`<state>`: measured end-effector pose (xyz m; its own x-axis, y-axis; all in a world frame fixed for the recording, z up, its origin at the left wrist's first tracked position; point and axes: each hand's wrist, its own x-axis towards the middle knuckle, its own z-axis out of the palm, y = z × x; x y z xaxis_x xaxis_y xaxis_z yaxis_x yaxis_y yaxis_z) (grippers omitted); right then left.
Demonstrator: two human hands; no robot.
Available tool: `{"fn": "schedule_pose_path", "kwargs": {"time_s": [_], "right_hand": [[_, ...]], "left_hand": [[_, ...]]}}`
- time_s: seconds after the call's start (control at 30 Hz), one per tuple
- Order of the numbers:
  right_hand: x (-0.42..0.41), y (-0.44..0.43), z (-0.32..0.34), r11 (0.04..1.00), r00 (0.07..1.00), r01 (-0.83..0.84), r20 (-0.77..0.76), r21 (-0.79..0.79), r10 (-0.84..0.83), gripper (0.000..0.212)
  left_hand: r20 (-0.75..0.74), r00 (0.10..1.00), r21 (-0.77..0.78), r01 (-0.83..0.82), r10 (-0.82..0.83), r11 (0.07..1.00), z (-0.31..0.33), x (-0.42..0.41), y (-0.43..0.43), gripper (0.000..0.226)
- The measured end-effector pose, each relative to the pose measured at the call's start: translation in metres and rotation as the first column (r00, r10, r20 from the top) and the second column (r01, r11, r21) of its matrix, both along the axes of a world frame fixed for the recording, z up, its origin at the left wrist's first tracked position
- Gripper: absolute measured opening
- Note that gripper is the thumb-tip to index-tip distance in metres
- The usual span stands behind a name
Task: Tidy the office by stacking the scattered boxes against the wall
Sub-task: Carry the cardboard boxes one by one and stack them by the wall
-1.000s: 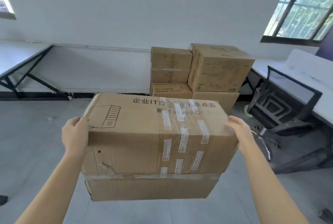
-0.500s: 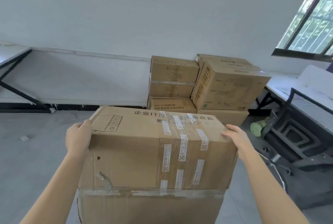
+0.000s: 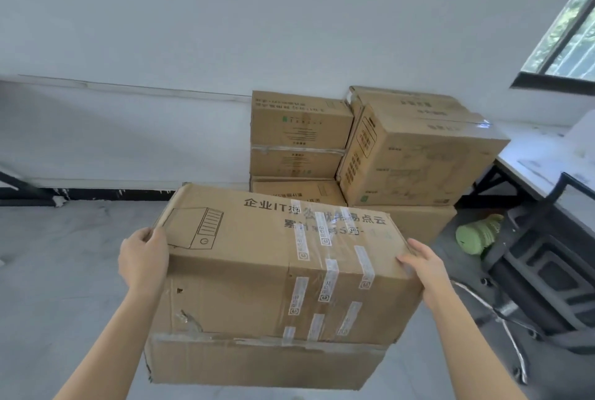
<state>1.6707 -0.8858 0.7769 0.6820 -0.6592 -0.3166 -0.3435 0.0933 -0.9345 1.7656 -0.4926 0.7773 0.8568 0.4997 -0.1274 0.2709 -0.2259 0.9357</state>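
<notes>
Brown taped cardboard box [image 3: 257,258], crumpled, gripped at its ends by left hand [image 3: 143,258] and right hand [image 3: 425,266].

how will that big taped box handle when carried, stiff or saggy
Probably bulky and fairly heavy: the left hand and right hand each hold an end of the taped box. Its torn, dented front suggests softened cardboard that may flex.
</notes>
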Motion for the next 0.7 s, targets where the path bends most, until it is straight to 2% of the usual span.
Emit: {"fn": "schedule_pose_path", "kwargs": {"time_s": [0.23,0.47,0.7], "right_hand": [[0.1,-0.072,0.002,0.988,0.988,-0.151,0.025,-0.01,0.151,0.054],[0.215,-0.106,0.013,0.959,0.959,-0.271,0.069,-0.079,0.276,0.053],[0.339,-0.12,0.019,0.936,0.932,-0.324,0.125,-0.136,0.341,0.053]], "left_hand": [[0.033,0.98,-0.063,-0.195,0.198,0.979,-0.013,0.036,-0.068,0.016],[0.059,0.875,-0.2,-0.461,0.48,0.865,-0.015,0.095,-0.106,0.034],[0.094,0.813,-0.337,-0.517,0.574,0.787,-0.033,0.211,-0.125,0.041]]}}
